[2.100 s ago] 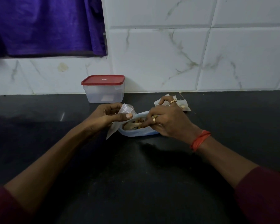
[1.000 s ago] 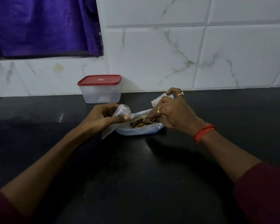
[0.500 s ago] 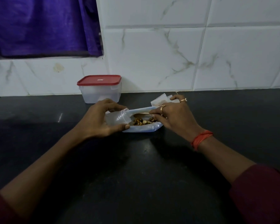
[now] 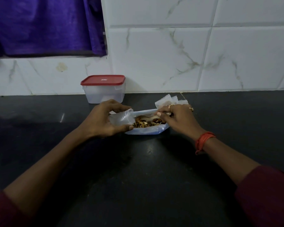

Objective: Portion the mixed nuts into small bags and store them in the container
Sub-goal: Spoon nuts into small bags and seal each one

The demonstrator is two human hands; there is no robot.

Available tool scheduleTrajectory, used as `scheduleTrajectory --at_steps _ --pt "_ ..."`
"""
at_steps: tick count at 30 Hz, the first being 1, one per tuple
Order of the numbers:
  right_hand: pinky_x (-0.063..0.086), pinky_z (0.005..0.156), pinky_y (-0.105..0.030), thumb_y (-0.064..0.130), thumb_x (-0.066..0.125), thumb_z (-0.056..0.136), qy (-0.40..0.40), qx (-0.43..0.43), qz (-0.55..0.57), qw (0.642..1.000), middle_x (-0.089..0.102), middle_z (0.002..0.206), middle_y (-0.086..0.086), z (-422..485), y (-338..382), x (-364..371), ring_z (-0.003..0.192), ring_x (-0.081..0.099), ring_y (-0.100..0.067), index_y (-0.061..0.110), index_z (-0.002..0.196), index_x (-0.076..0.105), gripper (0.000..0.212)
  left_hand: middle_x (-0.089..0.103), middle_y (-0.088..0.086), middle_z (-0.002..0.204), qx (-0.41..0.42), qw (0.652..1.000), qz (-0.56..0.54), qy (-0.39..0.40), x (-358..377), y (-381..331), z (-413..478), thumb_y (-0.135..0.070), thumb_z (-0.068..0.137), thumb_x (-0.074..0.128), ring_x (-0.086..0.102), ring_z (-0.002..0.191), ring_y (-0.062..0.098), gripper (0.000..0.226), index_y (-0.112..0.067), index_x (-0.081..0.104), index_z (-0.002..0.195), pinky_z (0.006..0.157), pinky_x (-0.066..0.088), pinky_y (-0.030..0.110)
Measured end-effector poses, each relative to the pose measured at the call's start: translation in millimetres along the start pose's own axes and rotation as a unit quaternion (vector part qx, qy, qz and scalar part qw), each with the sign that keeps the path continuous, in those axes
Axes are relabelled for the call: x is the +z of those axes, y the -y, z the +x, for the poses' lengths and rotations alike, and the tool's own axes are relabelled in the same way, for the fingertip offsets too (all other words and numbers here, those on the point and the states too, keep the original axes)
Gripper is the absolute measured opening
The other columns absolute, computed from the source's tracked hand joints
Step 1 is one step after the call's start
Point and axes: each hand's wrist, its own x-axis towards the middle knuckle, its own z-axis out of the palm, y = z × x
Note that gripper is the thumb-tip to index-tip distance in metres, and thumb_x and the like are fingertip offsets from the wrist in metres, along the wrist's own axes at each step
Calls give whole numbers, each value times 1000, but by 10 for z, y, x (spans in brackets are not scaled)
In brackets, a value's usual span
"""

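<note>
One illegible logo point(image 4: 104, 79) on red lid point(image 4: 92, 81)

You wear a dark maroon top. The left sleeve point(image 4: 5, 208) shows at the bottom left corner and the right sleeve point(image 4: 266, 194) at the bottom right, both plain. Both sleeves stop well short of your wrists, with bare forearms beyond them. Your right wrist has an orange-red thread band point(image 4: 203, 140), several strands wound together, with a loose loop hanging off its lower side. Your right hand point(image 4: 179, 118) carries two gold-coloured rings: one ring point(image 4: 170, 106) nearer the thumb side, a second ring point(image 4: 191, 109) toward the outer edge. Exact fingers: can't tell. Your left hand point(image 4: 103, 119) shows a short thumbnail.
</note>
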Motion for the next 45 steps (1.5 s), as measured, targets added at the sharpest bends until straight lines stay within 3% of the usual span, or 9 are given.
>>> scheduleTrajectory --at_steps 4,8,16,23,26,30,37,42,45 --pt "48 92 -52 55 48 86 8 34 -11 999 74 92 3 19 56 19 89 67 -20 32 105 76 41 62 -12 116 9 1000 13 -16 -10 -9 4 -72 59 69 56 102 0 73 -34 66 122 76 42 12" --pt "50 91 -50 43 58 95 22 65 7 998 74 93 4 29 18 24 90 67 -18 30 105 76 24 64 -13 116 4 1000 4 -17 -13 17 12 -69 58 74 59 101 0 76 -31 66 124 78 45 11" --pt "56 81 -42 44 65 92 56 86 21 995 74 86 9 30 94 -26 84 68 -13 30 103 77 22 63 -25 107 8 1000 -7 -25 -6 -7 3 -72 58 69 58 98 -5 55 -50 60 107 74 45 7" --pt "52 77 -33 38 62 96 45 73 -31 996 75 92 5 53 106 -206 82 66 -12 24 110 76 24 67 -15 115 11 1000 -7 -23 -8 19 2 -69 61 79 58 101 -8 76 -29 66 124 77 42 0" --pt "43 61 -25 33 62 95 61 98 2 993 67 74 14 34 139 -177 68 59 -6 25 101 78 19 67 -17 115 26 999 -6 -24 4 0 1 -69 61 76 58 101 -10 77 -28 65 125 77 42 0" --pt "37 56 -23 27 61 91 52 144 36 988 63 65 11 21 171 -129 64 56 -5 35 78 70 18 65 -19 115 25 999 1 -28 0 -12 -6 -71 60 72 56 102 -14 79 -30 64 126 76 41 -1" --pt "34 55 -19 28 64 92 40 184 75 979 62 63 14 13 171 -153 59 52 -1 27 78 73 17 62 -23 110 17 999 15 -42 -9 -10 -26 -80 58 66 57 100 -12 78 -38 61 124 77 43 8" --pt "50 73 -26 28 66 92 2 189 105 976 70 74 11 34 110 -241 80 66 -9 25 90 78 13 67 -21 110 20 996 45 -69 46 -10 -36 -73 62 70 60 96 -5 72 -37 65 123 80 51 23" --pt "46 66 -21 29 69 89 -13 191 115 975 67 70 14 35 95 -304 74 64 -5 23 91 80 13 68 -17 113 24 996 51 -65 64 -22 -46 -75 62 69 61 95 -1 73 -35 65 123 79 52 27"
